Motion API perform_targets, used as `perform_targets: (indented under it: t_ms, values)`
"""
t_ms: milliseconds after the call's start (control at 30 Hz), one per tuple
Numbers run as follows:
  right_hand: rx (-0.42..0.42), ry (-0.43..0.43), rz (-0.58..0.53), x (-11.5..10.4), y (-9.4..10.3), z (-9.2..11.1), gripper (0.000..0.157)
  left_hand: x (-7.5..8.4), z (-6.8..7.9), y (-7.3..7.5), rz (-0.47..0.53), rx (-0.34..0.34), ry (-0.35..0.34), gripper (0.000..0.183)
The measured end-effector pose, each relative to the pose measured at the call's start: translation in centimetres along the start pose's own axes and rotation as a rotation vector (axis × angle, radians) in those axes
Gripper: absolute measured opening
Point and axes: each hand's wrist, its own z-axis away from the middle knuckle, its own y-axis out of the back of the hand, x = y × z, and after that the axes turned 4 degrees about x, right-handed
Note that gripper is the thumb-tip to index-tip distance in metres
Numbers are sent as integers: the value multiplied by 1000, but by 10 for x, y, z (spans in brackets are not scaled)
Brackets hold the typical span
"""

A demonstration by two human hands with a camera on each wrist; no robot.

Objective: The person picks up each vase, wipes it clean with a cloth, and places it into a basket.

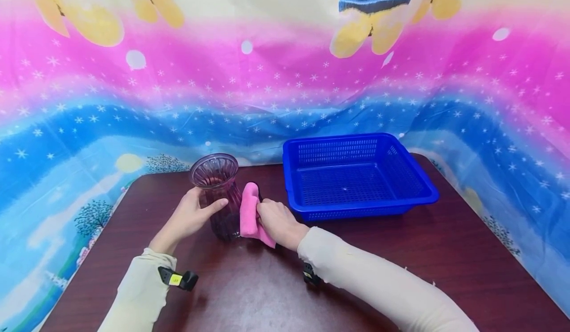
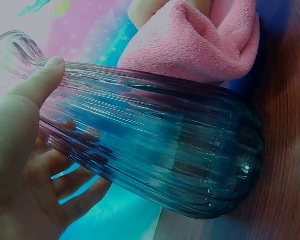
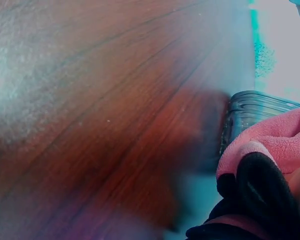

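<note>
A ribbed glass vase, purplish with a flared rim, stands upright on the table in the head view. My left hand grips its neck from the left, thumb across the near side; the left wrist view shows the fingers behind the glass. Bunched in my right hand is a fluffy pink cloth, held against the vase's right side. Black fabric shows beside the pink folds in the right wrist view. Some right-hand fingers are hidden by the cloth.
Behind and right of my right hand sits a blue plastic basket with perforated walls and nothing in it. The dark wooden table ends at a printed curtain along the back and sides.
</note>
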Motion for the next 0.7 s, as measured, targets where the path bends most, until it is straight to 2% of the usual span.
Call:
perform_targets:
  t_ms: [700]
  values:
    - [-29,7,47,3,-15,3,23,-2,-2,-1,8,-7,-11,55]
